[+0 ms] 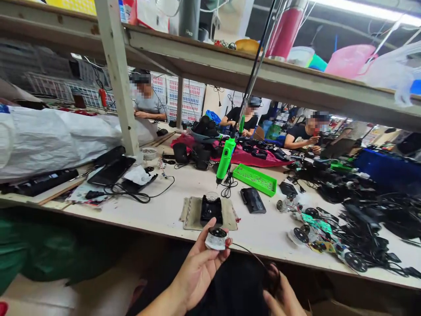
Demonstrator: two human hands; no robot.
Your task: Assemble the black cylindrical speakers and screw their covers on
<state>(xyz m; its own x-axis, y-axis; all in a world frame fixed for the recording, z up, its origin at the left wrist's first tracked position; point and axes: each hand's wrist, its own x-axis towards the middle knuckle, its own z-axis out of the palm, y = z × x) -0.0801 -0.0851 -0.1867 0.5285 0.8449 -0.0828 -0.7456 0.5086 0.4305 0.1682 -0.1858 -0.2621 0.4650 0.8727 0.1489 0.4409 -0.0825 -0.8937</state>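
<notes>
Left hand curls its fingers firmly around a round, black-topped white component, whose thin dark wire runs to the right hand; that grip is unclear. Beyond, a black unit sits on a beige cloth pad near the desk's front edge.

The left hand and right hand are bare, with no covering on the fingers. The left forearm is uncovered. Black fabric appears below the hands; whether it is worn cannot be determined.
</notes>
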